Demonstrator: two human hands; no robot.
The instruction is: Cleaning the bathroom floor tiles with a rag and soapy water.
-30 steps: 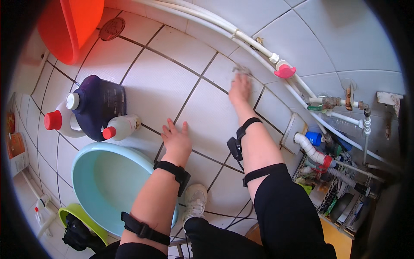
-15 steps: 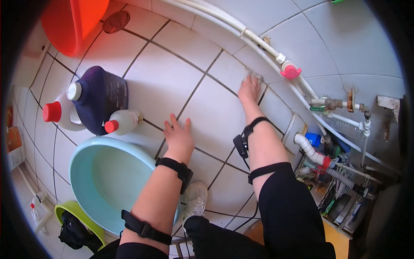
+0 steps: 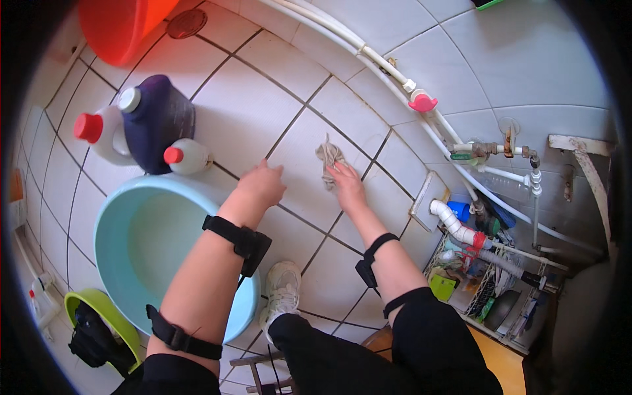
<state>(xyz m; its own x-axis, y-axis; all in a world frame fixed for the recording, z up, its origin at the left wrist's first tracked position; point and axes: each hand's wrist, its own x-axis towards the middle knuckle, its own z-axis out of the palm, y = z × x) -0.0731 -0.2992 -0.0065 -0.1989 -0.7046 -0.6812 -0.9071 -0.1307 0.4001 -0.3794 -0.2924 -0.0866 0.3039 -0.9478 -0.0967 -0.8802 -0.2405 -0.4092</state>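
My right hand [image 3: 349,189] presses on a crumpled grey-beige rag [image 3: 328,155] against the white floor tiles [image 3: 289,227]. Its fingers lie over the near side of the cloth. To the left, my left hand [image 3: 261,185] hovers over the tiles by the rim of a light blue basin [image 3: 108,263], holding nothing; its thumb and a finger stand apart, and the other fingers are partly hidden. Pale, cloudy liquid seems to be in the basin. Beyond it stand a dark purple jug [image 3: 158,128] with a white cap, a white red-capped bottle [image 3: 108,135] and a smaller red-capped bottle [image 3: 191,157].
An orange-red tub [image 3: 122,26] and a round floor drain [image 3: 186,24] lie at the far left. White pipes [image 3: 368,49] with a pink valve handle [image 3: 422,103] run along the right wall. A cluttered wire rack [image 3: 507,296] is at right, a lime-green bucket [image 3: 128,322] at lower left.
My right hand has drawn the rag from the wall's foot back toward me and left. My left hand has moved nearer and left, its fingers less spread. The view has shifted slightly.
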